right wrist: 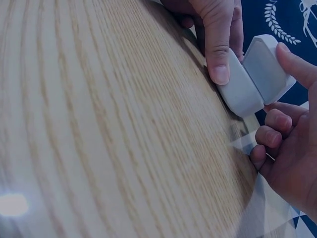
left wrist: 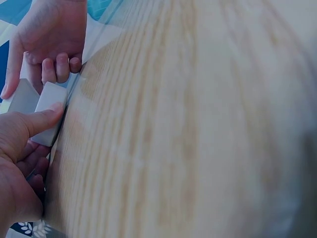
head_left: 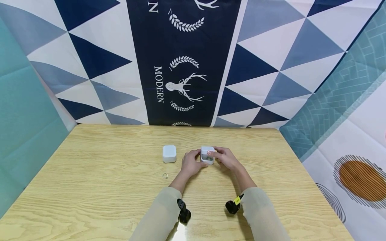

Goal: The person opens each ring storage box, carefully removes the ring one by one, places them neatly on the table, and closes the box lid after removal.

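A small white hinged ring box (head_left: 203,149) stands on the wooden table with its lid partly raised. My left hand (head_left: 191,163) grips the base from the left, thumb pressed along the front of it in the left wrist view. From the right, my right hand (head_left: 225,157) pinches the lid (right wrist: 270,69), its thumb on the lid's edge. The box's inside looks grey; what lies in it is too small to tell. A thin ring (head_left: 165,175) lies on the table, left of my left hand. Behind that ring sits a second white box (head_left: 169,154), closed.
The wooden table (head_left: 105,187) ends at a patterned cloth backdrop (head_left: 187,40) behind the boxes. Hanging cloth borders it at left and right. Small black wrist cameras (head_left: 184,214) sit at both sleeves.
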A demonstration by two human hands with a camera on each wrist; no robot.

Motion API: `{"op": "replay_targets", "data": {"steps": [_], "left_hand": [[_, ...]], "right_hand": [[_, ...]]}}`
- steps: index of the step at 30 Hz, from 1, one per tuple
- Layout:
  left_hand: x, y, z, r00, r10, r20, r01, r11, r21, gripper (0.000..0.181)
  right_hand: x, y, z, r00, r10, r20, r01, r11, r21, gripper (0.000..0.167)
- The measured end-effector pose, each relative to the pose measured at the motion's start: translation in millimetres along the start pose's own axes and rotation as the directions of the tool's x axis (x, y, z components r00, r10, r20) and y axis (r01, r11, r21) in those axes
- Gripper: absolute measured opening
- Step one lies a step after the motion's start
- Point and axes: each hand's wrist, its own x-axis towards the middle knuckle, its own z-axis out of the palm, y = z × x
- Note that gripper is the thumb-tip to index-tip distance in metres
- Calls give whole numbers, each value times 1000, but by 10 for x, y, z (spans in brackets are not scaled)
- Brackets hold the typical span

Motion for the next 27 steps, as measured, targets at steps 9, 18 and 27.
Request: {"op": "replay_targets", "data": {"steps": [9, 18, 27], "left_hand": [[8, -14, 16, 1000, 14, -7, -14, 1000, 3, 67], [11, -13, 14, 1000, 15, -11, -15, 1000, 2, 67], [14, -15, 14, 1000, 7, -9, -7, 1000, -2, 68]], "right_hand": [[-52, -64, 9, 1000, 8, -16, -8, 1000, 7, 57], [-53, -76, 10, 1000, 0, -10, 0, 1000, 13, 57], [88, 78, -5, 1000, 9, -9, -9, 1000, 30, 59]]}}
